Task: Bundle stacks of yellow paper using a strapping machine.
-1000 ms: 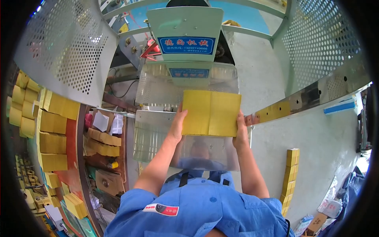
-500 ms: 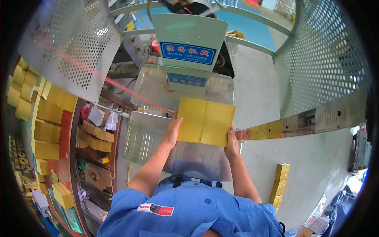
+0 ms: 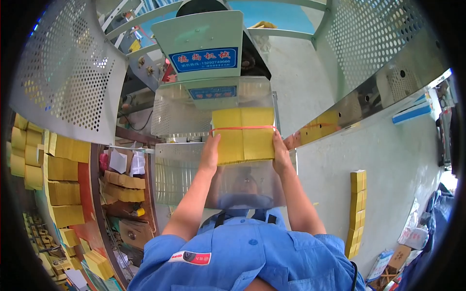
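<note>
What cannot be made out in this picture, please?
Head view: the underside of the yellow stack, facing away.
Head view: most fingers of the left hand and right hand, hidden by the stack.
Head view: part of the dark blue material, cut off at the picture's dark edge.

Yellow stack (image 3: 243, 147), red band (image 3: 243, 128), blue shirt (image 3: 233, 257)

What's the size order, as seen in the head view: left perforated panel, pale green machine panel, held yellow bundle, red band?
Largest to smallest, by apparent area:
1. Left perforated panel
2. Pale green machine panel
3. Held yellow bundle
4. Red band, a thin strip across the bundle
</note>
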A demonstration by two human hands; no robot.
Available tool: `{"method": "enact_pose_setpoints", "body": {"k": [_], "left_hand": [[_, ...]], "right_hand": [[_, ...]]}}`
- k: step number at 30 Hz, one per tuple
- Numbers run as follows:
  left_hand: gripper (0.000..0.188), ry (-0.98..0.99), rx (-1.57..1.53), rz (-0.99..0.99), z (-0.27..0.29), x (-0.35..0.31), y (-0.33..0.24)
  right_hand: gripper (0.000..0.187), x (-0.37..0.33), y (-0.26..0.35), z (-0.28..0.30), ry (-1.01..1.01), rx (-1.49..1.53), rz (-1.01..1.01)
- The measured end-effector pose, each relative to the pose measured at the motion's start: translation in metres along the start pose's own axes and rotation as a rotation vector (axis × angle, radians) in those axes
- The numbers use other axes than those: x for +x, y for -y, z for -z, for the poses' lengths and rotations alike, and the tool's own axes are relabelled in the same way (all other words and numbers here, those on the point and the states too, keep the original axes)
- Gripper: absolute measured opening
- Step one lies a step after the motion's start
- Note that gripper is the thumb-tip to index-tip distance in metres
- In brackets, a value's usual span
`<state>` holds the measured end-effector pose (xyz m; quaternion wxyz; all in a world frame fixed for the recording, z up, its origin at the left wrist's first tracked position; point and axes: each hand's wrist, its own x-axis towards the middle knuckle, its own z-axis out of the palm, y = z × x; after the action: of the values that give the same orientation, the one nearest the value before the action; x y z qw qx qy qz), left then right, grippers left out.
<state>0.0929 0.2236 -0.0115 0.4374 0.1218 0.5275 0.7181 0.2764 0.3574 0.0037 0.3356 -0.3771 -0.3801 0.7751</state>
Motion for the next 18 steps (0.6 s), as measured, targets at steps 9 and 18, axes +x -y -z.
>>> {"method": "enact_pose_setpoints", "body": {"k": [9, 18], "left_hand": [[0.051, 0.07, 0.003, 0.096, 0.004, 0.011, 0.008], [0.047, 0.107, 0.053, 0.027, 0.002, 0.01, -0.003]], "right_hand": [[0.043, 0.005, -0.019, 0.014, -0.039, 0.0, -0.01], [0.056, 0.01, -0.033, 0.024, -0.03, -0.081, 0.073]]}}
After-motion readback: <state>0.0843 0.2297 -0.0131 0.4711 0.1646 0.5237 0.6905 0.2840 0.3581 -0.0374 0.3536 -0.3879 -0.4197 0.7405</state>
